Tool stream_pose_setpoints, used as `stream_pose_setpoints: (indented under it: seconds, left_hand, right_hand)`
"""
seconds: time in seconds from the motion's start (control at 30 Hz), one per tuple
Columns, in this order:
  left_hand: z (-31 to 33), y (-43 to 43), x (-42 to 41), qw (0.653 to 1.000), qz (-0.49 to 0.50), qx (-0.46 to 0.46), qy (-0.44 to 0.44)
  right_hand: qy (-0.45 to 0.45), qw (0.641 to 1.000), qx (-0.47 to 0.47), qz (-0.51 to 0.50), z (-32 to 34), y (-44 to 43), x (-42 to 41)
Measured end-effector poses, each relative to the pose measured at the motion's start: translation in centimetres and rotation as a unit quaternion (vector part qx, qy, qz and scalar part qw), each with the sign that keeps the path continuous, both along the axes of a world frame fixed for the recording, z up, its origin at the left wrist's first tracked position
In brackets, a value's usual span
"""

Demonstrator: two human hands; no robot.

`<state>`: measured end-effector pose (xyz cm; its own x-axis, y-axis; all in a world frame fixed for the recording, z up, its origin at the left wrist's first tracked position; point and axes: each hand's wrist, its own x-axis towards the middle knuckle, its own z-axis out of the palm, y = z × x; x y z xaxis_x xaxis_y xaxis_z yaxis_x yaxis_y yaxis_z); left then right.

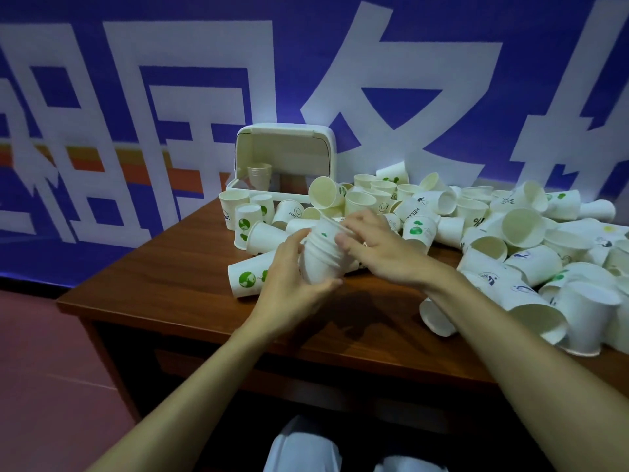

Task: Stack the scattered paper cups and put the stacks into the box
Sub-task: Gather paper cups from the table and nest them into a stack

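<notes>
A short stack of white paper cups [321,255] is held above the brown table [163,284]. My left hand [291,287] grips the stack's lower part from the left and below. My right hand [369,245] holds the top of the stack, fingers curled over its rim. A big heap of loose paper cups [510,233] covers the table's right and back, some with green prints. The white box [286,158] stands at the back with its lid up; a small stack of cups [259,177] sits inside it.
A cup with a green globe print [246,279] lies on its side just left of my left hand. The table's left corner and front edge are near. A blue banner with large white characters [136,114] hangs behind. My knees show below the table.
</notes>
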<state>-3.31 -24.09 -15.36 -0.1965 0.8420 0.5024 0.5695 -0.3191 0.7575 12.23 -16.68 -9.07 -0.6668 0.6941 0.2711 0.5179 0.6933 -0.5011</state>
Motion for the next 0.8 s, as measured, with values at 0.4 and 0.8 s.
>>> stream_pose_setpoints:
  seconds: [0.4, 0.8]
  left_hand:
    - [2.1, -2.2, -5.6, 0.986, 0.009, -0.075, 0.151]
    - [0.2, -0.8, -8.2, 0.990, 0.129, -0.043, 0.046]
  right_hand:
    - [0.282, 0.920, -0.273, 0.010, -3.7, 0.1, -1.6]
    - [0.317, 0.888, -0.333, -0.009, -6.4, 1.0, 0.0]
